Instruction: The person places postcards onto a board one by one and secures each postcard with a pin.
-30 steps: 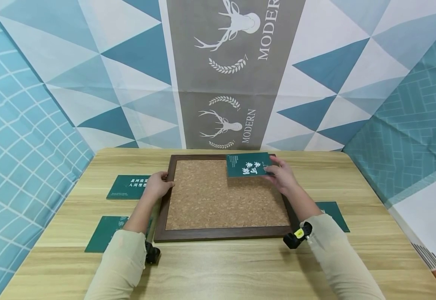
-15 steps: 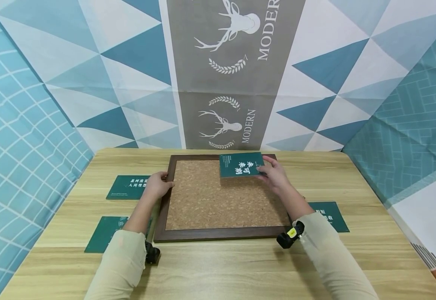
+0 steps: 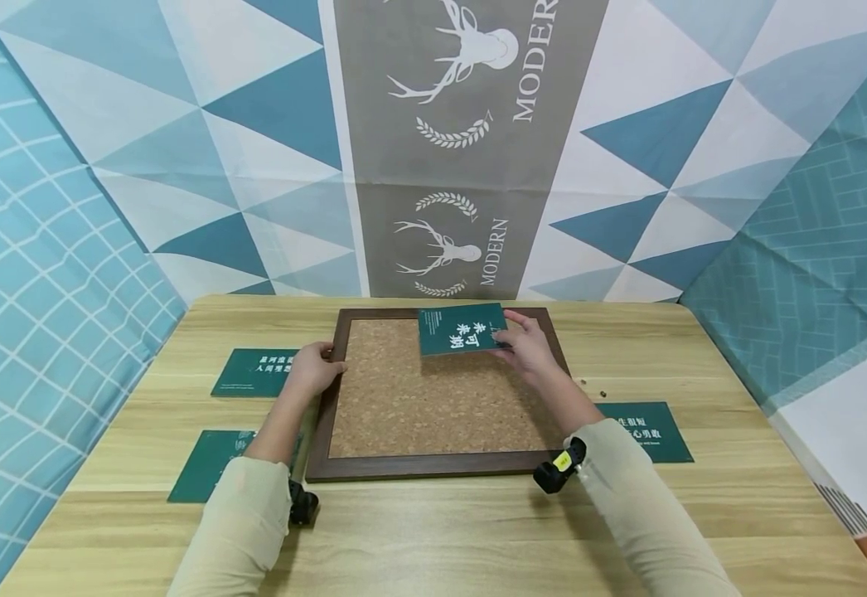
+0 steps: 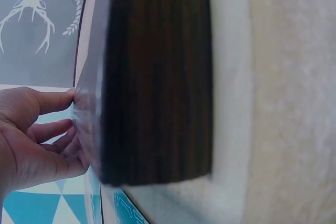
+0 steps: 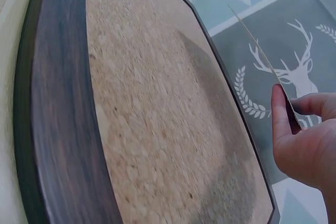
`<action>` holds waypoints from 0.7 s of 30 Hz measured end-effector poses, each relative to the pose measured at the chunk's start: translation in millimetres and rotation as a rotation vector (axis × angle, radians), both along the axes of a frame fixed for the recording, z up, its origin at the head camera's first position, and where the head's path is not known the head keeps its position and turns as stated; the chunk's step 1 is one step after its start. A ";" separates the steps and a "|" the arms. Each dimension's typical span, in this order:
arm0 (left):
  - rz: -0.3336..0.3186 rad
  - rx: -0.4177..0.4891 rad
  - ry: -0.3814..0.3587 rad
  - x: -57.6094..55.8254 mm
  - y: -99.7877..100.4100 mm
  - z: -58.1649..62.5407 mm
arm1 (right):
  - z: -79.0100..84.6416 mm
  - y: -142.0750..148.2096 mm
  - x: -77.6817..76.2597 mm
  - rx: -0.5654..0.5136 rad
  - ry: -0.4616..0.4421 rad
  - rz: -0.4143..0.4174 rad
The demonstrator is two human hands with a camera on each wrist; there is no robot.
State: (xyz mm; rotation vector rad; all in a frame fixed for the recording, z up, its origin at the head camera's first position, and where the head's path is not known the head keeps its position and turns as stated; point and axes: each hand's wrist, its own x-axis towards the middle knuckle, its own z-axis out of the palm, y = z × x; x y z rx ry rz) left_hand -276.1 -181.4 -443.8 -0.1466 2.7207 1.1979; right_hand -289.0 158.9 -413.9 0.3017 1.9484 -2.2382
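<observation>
In the head view, a corkboard [image 3: 441,414] with a dark wooden frame lies flat on the table. My left hand [image 3: 312,373] holds its left edge, fingertips and thumb against the frame, as the left wrist view also shows with the hand [image 4: 37,135] at the frame's side [image 4: 157,77]. Above the board's upper part, my right hand [image 3: 529,350] pinches a green card [image 3: 457,332] with white lettering by its right end. Seen edge-on in the right wrist view, the card [image 5: 257,45] is raised off the cork and casts a shadow, between thumb and fingers of the hand [image 5: 310,135].
Two green cards lie left of the board, one higher [image 3: 247,375] and one lower [image 3: 202,468], both partly hidden by the left arm. Another green card [image 3: 657,435] lies at the right, partly under the right sleeve. Tiny dark bits [image 3: 603,394] dot the table nearby. Patterned cloth [image 3: 463,166] hangs behind.
My right hand has carried the green card leftward over the corkboard. More of the card at the right and the tiny bits have come into sight. The left hand stays put.
</observation>
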 end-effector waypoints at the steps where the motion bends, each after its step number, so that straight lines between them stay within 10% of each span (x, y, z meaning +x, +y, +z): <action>1: 0.000 -0.001 0.001 -0.1 0.2 0.1 | -0.6 -1.2 -0.3 0.004 0.002 0.003; 21: 0.012 -0.005 0.004 1.5 1.3 1.8 | -11.4 -32.3 -7.7 -0.008 -0.021 -0.052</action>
